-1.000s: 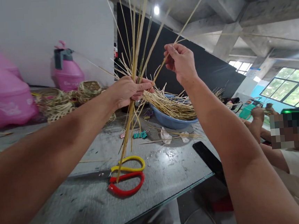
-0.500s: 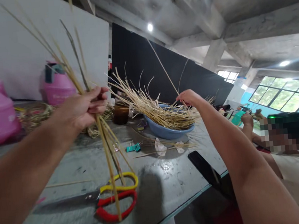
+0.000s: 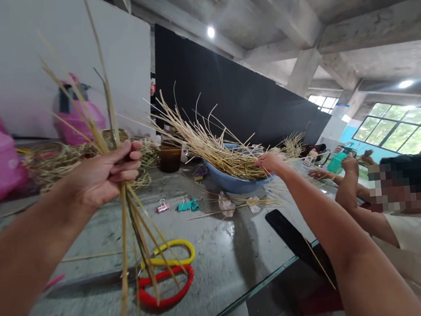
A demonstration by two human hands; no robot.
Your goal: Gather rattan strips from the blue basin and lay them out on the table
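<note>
My left hand is closed around a loose bundle of straw strips, held upright above the table, with ends fanning out above and below the fist. Behind the lower ends lie scissors with one red and one yellow handle. My right hand reaches to the near right rim of a blue basin, its fingers pinched at a straw strip. A heap of pale straw fills the basin and sticks out to the left. The exact strip in the right fingers is partly hidden.
A black phone lies by the table's front edge. Binder clips and crumpled tissue sit before the basin. A brown pot, straw scraps and pink watering bottles stand behind. Another person works at right.
My right hand has lowered from above the basin to its rim, and the long strip that rose from it no longer stands up. My left hand has shifted slightly left and down with the bundle.
</note>
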